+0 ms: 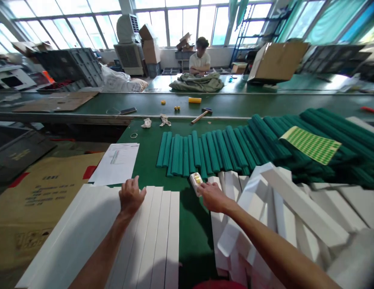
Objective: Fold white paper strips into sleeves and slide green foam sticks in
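My left hand [131, 196] lies over a row of long white boxes [158, 224], its fingers apart and nothing in them. My right hand [213, 197] is at a small white holder [193, 184] with a yellow piece inside, possibly a tape roll. The fingers of that hand are bent and closed on the holder's near end; their tips are partly hidden. Beneath my right forearm lies a loose heap of white boxes [310, 206], some crossing over others. Just beyond the holder, dark green ribbed rolls [211, 154] lie side by side.
Printed papers [116, 162] lie at the left, above a large brown carton [39, 204]. A sheet of green stickers [310, 144] rests on the green rolls. Farther back are a hammer [201, 115], a yellow cylinder [194, 100] and a phone-like object [128, 110]. Another person [200, 58] sits beyond.
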Motion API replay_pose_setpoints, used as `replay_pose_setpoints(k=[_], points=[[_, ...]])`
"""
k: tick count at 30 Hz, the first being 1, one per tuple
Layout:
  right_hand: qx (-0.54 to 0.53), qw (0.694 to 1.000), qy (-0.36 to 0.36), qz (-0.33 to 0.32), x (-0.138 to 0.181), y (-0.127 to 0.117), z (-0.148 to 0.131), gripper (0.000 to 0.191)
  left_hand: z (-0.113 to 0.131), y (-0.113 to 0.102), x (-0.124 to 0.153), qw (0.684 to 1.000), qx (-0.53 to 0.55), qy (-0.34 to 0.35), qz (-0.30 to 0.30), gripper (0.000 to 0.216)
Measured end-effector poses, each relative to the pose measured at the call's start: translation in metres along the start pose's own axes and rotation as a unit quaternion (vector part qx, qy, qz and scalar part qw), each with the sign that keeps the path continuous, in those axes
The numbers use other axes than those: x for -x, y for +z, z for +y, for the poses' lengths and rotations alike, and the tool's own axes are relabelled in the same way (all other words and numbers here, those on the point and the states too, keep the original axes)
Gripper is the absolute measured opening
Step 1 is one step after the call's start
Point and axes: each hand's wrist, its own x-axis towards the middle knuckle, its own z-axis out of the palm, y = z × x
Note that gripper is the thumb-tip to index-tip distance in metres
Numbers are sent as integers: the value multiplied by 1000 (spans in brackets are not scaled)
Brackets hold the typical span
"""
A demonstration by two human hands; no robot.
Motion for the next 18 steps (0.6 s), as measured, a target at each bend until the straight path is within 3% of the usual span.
replay_pose_setpoints(k=[3,5,7,10,14,16,18], points=[[22,994,-84,-69,68,-8,25,53,43,27,21,986,122,105,-47,35],[65,990,-111,-62,105,0,42,69,77,47,40,969,165,152,-102,28],[119,988,-99,-19,125,14,60,59,107,63,57,953,200,179,-138,25],[161,983,-88,25,129,27,87,37,135,72,70,938,243,187,-162,25],[131,978,-153,49,119,-1,99,38,135,67,69,930,290,151,-168,27],[90,973,-184,104,116,-33,87,47,125,58,66,927,312,124,-169,35],[17,957,-230,177,112,-69,65,61,116,40,65,901,376,113,-185,52]])
